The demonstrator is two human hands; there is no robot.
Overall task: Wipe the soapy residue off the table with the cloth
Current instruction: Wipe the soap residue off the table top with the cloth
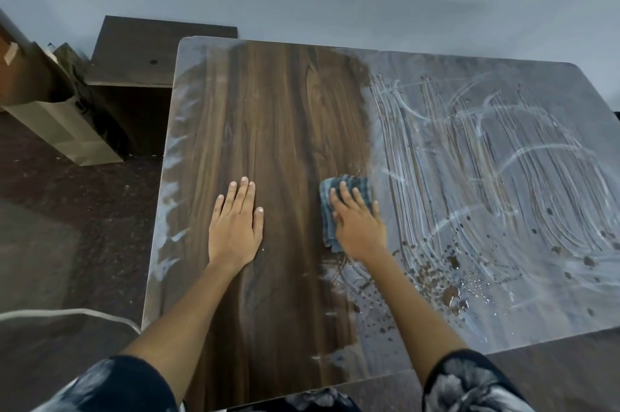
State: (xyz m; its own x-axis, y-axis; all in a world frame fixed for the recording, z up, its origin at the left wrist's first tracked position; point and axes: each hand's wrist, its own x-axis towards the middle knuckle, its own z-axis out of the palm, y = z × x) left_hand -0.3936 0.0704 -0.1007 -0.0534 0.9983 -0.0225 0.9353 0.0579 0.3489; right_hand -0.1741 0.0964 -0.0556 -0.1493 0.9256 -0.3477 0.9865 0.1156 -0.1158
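A dark wooden table [268, 116] fills the view. Its right half carries streaky white soapy residue [486, 149], and a thin band of residue [169, 183] runs down the left edge. The middle strip shows bare, wiped wood grain. A folded blue checked cloth [349, 186] lies at the border between the wiped wood and the soap. My right hand [359, 227] presses flat on the cloth with straight fingers. My left hand [236, 227] rests flat on the wiped wood, fingers straight and together, holding nothing.
Brown droplets and wet spots [446, 290] dot the soap near the table's front right. A dark wooden board [151, 55] leans behind the table's far left corner. A cardboard box [67, 129] stands on the dark floor at left. A grey wall is behind.
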